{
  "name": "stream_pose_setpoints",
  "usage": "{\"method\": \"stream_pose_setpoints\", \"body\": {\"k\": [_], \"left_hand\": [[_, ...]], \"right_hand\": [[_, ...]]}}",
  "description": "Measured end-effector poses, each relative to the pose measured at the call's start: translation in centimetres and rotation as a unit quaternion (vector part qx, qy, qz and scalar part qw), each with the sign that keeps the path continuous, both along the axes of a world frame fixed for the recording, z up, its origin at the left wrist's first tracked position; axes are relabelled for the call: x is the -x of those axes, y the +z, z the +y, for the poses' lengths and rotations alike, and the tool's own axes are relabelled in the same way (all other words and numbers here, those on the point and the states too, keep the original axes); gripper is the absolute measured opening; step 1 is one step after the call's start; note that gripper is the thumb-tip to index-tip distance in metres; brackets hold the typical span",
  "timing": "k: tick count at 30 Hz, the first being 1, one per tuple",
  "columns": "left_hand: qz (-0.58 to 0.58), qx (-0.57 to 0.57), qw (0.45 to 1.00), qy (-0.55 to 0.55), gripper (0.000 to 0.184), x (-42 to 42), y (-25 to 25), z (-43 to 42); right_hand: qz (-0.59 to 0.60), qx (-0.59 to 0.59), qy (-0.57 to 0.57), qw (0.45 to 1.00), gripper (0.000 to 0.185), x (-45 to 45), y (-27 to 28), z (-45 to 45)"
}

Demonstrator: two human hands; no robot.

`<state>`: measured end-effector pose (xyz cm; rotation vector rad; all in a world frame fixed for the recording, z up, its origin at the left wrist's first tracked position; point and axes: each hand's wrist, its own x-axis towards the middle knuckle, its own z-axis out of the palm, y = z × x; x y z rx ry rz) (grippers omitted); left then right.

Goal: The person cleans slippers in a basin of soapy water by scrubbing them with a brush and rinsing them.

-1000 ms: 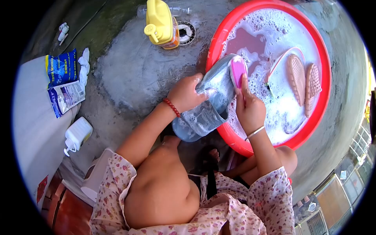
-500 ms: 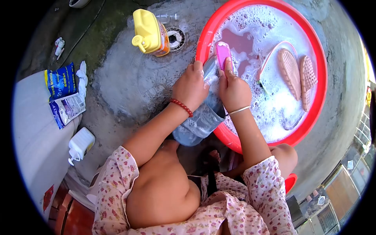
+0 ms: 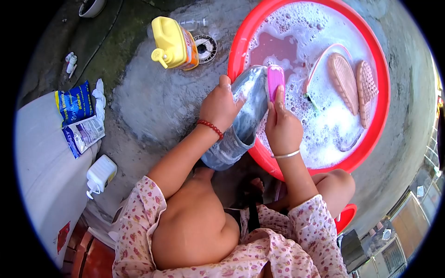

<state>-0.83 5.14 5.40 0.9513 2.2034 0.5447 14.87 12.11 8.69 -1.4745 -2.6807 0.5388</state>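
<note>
A soapy blue-grey shoe [image 3: 242, 121] is tilted over the near left rim of a red basin [image 3: 381, 88]. My left hand [image 3: 219, 105] is closed round the shoe's left edge, with a red bead bracelet at the wrist. In my right hand [image 3: 284, 129] is a pink brush [image 3: 275, 79], gripped by its handle and held at the shoe's upper right edge. The brush's bristles are hidden. Pink slippers [image 3: 344, 83] lie in the foamy water at the basin's right side.
Beyond my left hand stands a yellow jug [image 3: 174, 44], beside a round drain cover [image 3: 205, 48]. At the left are a blue packet [image 3: 76, 104], a white-and-purple packet [image 3: 84, 134] and a white bottle [image 3: 102, 173]. A red container [image 3: 346, 217] is partly visible by my right knee.
Since half a second ago, the brush has moved right and down from the shoe's top to its right edge. My left hand has shifted slightly left, and more of the shoe's inside shows.
</note>
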Motion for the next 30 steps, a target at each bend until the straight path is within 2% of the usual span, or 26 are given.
{"method": "stream_pose_setpoints", "body": {"k": [2, 5, 9, 12, 13, 14, 16, 18, 19, 22, 26, 27, 30], "left_hand": [[0.009, -0.007, 1.0, -0.005, 0.049, 0.1, -0.2, -0.2], [0.007, -0.043, 0.999, 0.003, 0.05, -0.1, -1.3, -0.6], [0.001, -0.059, 0.998, 0.021, 0.051, 0.0, -1.4, -0.1], [0.005, -0.047, 0.999, 0.02, 0.05, 0.0, -1.6, 0.2], [-0.001, -0.058, 0.998, 0.021, 0.05, 0.0, -1.9, 0.1], [-0.007, -0.068, 0.997, 0.021, 0.05, -0.1, -2.1, 0.0], [0.01, -0.093, 0.996, 0.009, 0.052, 0.1, -2.8, -0.3], [0.024, -0.116, 0.993, 0.005, 0.055, 0.0, -3.2, -0.4], [0.033, -0.126, 0.991, 0.003, 0.057, 0.1, -3.3, -0.4], [0.033, -0.119, 0.992, 0.005, 0.061, 0.2, -3.6, -0.6], [0.021, -0.143, 0.989, -0.005, 0.064, 0.2, -3.4, -0.8], [0.028, -0.144, 0.989, -0.004, 0.064, 0.3, -3.6, -0.8], [0.023, -0.128, 0.992, 0.003, 0.064, 0.3, -3.9, -0.7]], "right_hand": [[-0.011, 0.027, 0.006, 1.0, 0.058, -3.0, 1.6, -2.6], [0.067, 0.08, -0.015, 0.994, 0.058, -4.5, 0.3, -4.2], [0.088, 0.178, -0.097, 0.975, 0.049, 1.6, -1.1, 2.2], [0.109, 0.245, -0.173, 0.948, 0.047, -0.3, 0.0, 0.1], [0.23, 0.253, -0.204, 0.917, 0.047, -1.7, -0.2, -2.4], [0.267, 0.228, -0.187, 0.918, 0.047, -3.4, -1.1, -5.4], [0.298, 0.26, -0.211, 0.894, 0.047, -3.2, -0.7, -6.2], [0.279, 0.381, -0.288, 0.833, 0.048, -2.2, -0.4, -4.7], [0.358, 0.372, -0.301, 0.801, 0.047, -0.9, -1.3, -3.1], [0.356, 0.43, -0.29, 0.777, 0.046, 0.0, -2.3, 0.7], [0.413, 0.387, -0.363, 0.741, 0.033, -1.3, 0.4, -8.1], [0.44, 0.377, -0.39, 0.715, 0.033, -0.6, 1.4, -9.5], [0.422, 0.305, -0.358, 0.775, 0.034, 0.8, 0.1, -6.5]]}}
